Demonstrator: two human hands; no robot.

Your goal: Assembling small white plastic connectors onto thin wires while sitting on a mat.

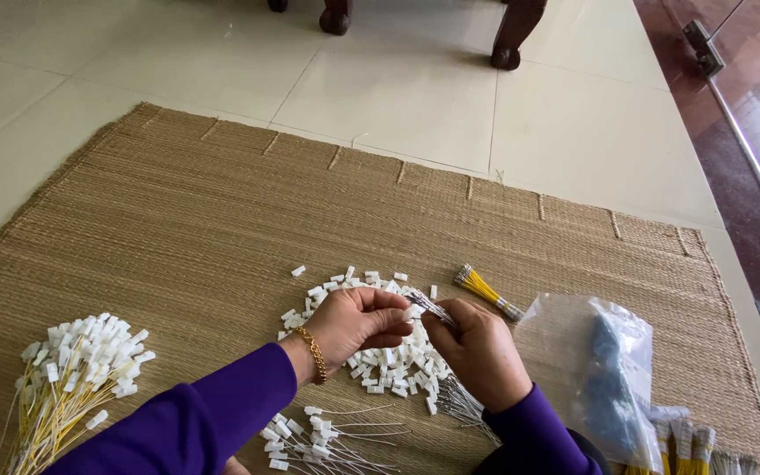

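We see the left hand (358, 324) pinching a small white connector (408, 313) at its fingertips, right above the pile of white connectors (380, 356) on the woven mat (204, 220). The right hand (477, 352) is closed around a bundle of thin grey wires (433, 308), tips touching that connector. Finished yellow wires (68, 387) lie far left.
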